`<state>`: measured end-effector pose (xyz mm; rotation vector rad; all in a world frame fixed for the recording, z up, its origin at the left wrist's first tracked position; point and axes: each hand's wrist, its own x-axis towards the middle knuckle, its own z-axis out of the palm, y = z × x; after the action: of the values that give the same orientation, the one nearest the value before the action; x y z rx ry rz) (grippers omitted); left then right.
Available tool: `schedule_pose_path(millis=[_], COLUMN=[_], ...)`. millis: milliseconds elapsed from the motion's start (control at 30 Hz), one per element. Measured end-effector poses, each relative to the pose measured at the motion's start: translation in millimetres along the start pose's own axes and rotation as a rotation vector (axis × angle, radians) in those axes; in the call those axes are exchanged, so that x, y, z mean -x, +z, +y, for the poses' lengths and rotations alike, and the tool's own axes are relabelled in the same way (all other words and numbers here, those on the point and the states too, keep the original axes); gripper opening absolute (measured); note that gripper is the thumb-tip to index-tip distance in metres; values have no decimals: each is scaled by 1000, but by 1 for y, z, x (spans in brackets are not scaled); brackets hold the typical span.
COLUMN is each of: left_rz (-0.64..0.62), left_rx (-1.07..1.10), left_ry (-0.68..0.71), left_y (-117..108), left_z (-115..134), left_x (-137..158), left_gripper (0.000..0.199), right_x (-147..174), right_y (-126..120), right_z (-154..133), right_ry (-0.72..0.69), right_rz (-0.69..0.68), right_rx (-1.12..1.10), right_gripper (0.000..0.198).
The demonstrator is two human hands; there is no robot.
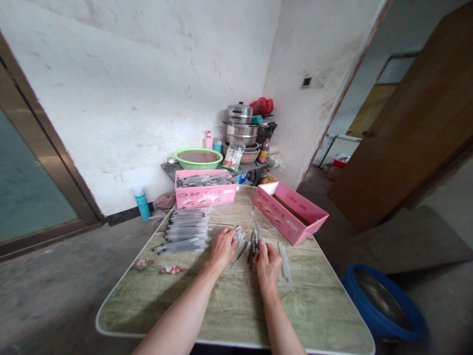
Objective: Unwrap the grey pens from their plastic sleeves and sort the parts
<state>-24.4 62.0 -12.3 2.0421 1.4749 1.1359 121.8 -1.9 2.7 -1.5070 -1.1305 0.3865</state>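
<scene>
My right hand [268, 261] is closed around a translucent pen barrel [255, 223] that points up and away. Beneath and beside its fingers lie thin dark pen refills [252, 246] in a loose bunch. My left hand [222, 247] has its fingers curled at a small heap of pale, clear pen caps [240, 235]; what its fingertips hold is too small to make out. Left of it, grey pens with dark ends [187, 230] lie stacked in rows. Several loose clear barrels [285, 264] rest just right of my right hand.
On the wood-patterned table [229, 315], a pink box full of pens [206, 195] stands at the back left, another pink box [290, 211] at the back right. Behind are a green basin [198, 166] and stacked steamer pots [241, 130]. A blue tub [417, 320] sits right of the table.
</scene>
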Motion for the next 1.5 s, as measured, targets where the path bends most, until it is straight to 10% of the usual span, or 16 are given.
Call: schedule_pose_path(millis=[433,700,933,1500], left_rz=[-46,1,293,394], left_rx=[-137,497,1323,1414], left_ry=[40,-82,-379,-320], left_y=[0,2,-13,-14], left_z=[4,3,-11,-13], left_x=[5,-3,-18,-22], left_gripper=[17,9,39,32], right_x=[0,0,6,9], right_y=[0,1,-1,0], right_z=[-5,0,-13,-12], right_ry=[5,-23,-81,-74], right_rz=[-7,-48,-293,-427], right_rx=[-4,-11,-120,-124], right_gripper=[47,47,44,44])
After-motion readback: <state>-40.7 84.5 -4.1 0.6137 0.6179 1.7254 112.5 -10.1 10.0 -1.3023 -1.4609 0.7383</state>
